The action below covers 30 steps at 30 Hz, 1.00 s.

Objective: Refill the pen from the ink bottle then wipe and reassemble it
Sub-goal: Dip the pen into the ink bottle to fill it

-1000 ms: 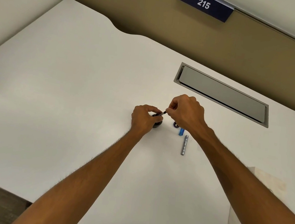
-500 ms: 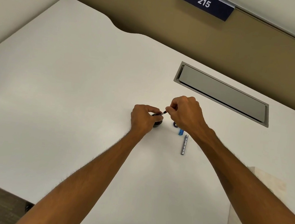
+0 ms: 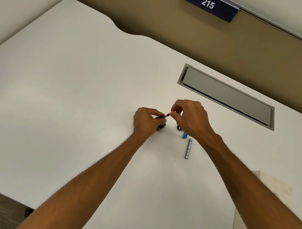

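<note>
My left hand (image 3: 146,122) wraps around a small dark ink bottle (image 3: 161,127) on the white desk (image 3: 72,105). A thin pen section (image 3: 168,115) slants from the bottle's mouth up to my right hand (image 3: 191,117), whose fingertips pinch its reddish upper end. The tip of the pen section is hidden inside the bottle and behind my left fingers. A silver pen barrel (image 3: 188,148) lies on the desk under my right wrist. A blue pen part (image 3: 184,135) and a dark round cap (image 3: 179,128) lie just beside it, partly hidden by my right hand.
A grey cable hatch (image 3: 227,96) is set into the desk behind my hands. A pale tissue box (image 3: 253,220) stands at the desk's right front corner. Partition walls with a sign reading 215 (image 3: 207,5) close off the back.
My right fingers have shifted slightly on the pen section's upper end, and its reddish end now shows. The left hand and the bottle have stayed in place.
</note>
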Each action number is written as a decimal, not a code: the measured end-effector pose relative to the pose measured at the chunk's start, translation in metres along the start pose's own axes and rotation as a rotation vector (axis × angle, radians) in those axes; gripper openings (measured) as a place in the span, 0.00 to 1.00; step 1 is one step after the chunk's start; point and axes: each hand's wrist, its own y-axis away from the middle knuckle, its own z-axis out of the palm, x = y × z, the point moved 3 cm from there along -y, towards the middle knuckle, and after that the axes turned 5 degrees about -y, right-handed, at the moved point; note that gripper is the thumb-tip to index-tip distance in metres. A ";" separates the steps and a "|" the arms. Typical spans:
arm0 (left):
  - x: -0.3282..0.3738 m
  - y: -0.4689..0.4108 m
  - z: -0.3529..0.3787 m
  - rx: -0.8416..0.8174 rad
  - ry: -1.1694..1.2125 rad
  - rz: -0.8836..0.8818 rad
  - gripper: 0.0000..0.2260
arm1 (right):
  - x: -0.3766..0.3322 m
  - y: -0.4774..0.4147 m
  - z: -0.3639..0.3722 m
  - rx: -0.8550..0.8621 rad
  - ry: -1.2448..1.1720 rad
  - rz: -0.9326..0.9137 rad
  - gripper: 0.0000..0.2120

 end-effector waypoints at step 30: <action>0.001 0.002 -0.002 -0.009 0.014 0.004 0.09 | -0.002 0.000 -0.001 -0.031 0.002 -0.073 0.05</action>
